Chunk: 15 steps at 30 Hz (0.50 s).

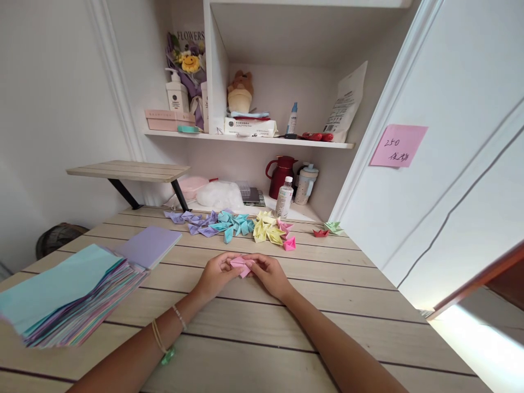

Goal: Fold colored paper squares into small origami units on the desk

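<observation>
Between my two hands is a small piece of folded pink paper, held just above the slatted wooden table. My left hand pinches its left side, and my right hand grips the right side with the thumb on top. The fingertips partly cover the paper. Beyond my hands lies a row of folded paper pieces: purple ones, blue ones, yellow ones and a bright pink one.
At the left stand a thick stack of coloured paper and a purple paper pad. A red folded piece and a green one lie far right. Behind are a plastic bottle, a red jug and a small raised shelf.
</observation>
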Available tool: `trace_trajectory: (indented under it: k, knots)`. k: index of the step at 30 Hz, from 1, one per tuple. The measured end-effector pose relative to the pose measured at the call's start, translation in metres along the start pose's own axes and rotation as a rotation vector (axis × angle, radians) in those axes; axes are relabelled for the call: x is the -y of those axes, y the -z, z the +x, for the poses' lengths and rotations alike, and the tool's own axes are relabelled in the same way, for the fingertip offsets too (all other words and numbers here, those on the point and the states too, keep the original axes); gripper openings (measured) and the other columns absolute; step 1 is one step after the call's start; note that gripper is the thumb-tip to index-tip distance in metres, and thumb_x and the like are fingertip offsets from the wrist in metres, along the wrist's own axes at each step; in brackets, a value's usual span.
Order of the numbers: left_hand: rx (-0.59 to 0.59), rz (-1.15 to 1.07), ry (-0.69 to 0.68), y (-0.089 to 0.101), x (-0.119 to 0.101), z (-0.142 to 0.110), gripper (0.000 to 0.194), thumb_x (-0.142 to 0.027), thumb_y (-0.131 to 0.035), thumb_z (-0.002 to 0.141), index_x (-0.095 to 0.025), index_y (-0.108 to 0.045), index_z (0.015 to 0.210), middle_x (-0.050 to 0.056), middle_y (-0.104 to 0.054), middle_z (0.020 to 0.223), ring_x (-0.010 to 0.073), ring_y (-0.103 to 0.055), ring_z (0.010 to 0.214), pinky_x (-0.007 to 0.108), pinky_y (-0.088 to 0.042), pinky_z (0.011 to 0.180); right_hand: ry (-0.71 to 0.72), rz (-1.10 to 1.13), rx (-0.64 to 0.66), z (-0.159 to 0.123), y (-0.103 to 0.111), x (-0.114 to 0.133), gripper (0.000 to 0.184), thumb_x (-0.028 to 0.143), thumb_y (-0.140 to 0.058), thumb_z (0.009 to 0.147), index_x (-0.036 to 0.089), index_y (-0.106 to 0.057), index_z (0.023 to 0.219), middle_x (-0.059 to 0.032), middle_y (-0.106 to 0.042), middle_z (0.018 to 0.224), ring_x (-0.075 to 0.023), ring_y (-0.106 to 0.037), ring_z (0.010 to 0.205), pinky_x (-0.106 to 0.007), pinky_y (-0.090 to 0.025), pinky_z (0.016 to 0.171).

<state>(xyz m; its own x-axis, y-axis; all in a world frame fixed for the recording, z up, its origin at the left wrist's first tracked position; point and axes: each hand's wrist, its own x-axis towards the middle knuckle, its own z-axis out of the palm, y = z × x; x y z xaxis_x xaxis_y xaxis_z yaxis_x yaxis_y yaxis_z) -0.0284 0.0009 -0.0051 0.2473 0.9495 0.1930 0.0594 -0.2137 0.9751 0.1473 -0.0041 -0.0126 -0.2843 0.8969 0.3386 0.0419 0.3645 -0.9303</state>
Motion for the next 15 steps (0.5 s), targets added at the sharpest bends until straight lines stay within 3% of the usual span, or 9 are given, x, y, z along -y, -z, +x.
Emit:
trace_trajectory:
  k: [4, 8, 11, 15]
  knots:
    - [0.008, 0.116, -0.033, -0.001, -0.005, -0.002, 0.039, -0.035, -0.061, 0.072, -0.015, -0.06, 0.105, 0.006, -0.067, 0.079, 0.0166, -0.062, 0.071, 0.025, -0.048, 0.063, -0.029, 0.086, 0.038, 0.003, 0.002, 0.002, 0.027, 0.041, -0.055, 0.079, 0.02, -0.066, 0.092, -0.0024, -0.063, 0.078, -0.0138, -0.054, 0.066, -0.027, -0.045, 0.063]
    - [0.032, 0.075, -0.058, -0.003, -0.011, -0.005, 0.042, -0.035, -0.06, 0.073, -0.016, -0.056, 0.111, 0.005, -0.067, 0.08, 0.0165, -0.063, 0.072, 0.025, -0.048, 0.065, -0.066, 0.127, 0.03, 0.004, 0.004, 0.002, 0.03, 0.043, -0.055, 0.078, 0.018, -0.064, 0.09, -0.0013, -0.06, 0.073, -0.0121, -0.051, 0.063, -0.025, -0.042, 0.062]
    - [0.042, 0.016, -0.047, -0.004, -0.012, -0.006, 0.039, -0.035, -0.06, 0.073, -0.015, -0.058, 0.107, 0.005, -0.068, 0.079, 0.0163, -0.064, 0.07, 0.026, -0.049, 0.065, -0.063, 0.123, 0.016, 0.004, 0.003, 0.001, 0.032, 0.045, -0.058, 0.075, 0.018, -0.062, 0.092, -0.0015, -0.06, 0.076, -0.0122, -0.051, 0.064, -0.024, -0.041, 0.061]
    - [0.002, -0.021, -0.032, -0.004, -0.008, -0.004, 0.032, -0.034, -0.064, 0.07, -0.014, -0.065, 0.094, 0.009, -0.069, 0.095, 0.0196, -0.064, 0.082, 0.029, -0.05, 0.074, -0.059, 0.039, 0.013, 0.002, 0.002, 0.001, 0.039, 0.042, -0.067, 0.068, 0.021, -0.06, 0.1, 0.0014, -0.056, 0.067, -0.0099, -0.044, 0.054, -0.021, -0.036, 0.049]
